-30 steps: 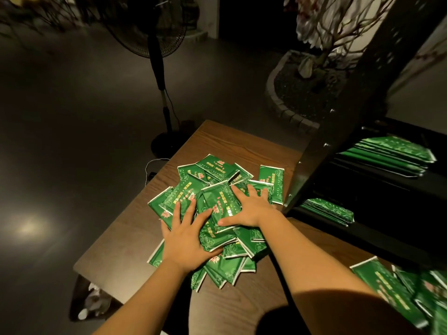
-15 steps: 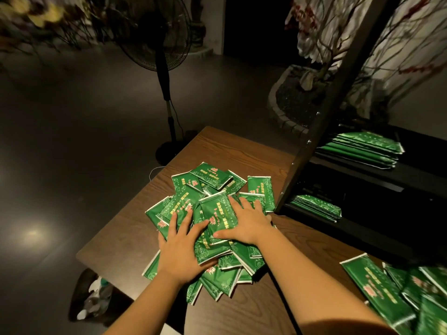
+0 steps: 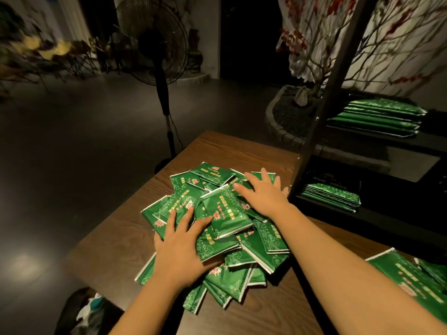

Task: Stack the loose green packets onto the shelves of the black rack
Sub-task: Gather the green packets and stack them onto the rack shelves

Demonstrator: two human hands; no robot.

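A loose pile of green packets (image 3: 225, 213) lies on the brown wooden table (image 3: 116, 240). My left hand (image 3: 181, 245) rests flat on the near left side of the pile, fingers spread. My right hand (image 3: 263, 192) lies flat on the far right side of the pile, fingers straight. The black rack (image 3: 321, 110) stands at the right. A stack of green packets (image 3: 377, 117) sits on its upper shelf and a smaller stack of packets (image 3: 331, 195) on the lower shelf. More loose packets (image 3: 411, 281) lie at the table's right edge.
A black standing fan (image 3: 157, 52) stands on the dark floor beyond the table. A planter with bare branches (image 3: 302, 97) sits behind the rack. A bag (image 3: 89, 313) lies on the floor at the table's near left corner.
My right hand has slid further away over the pile toward the rack. The left hand stays on the near packets. The view has tilted upward.
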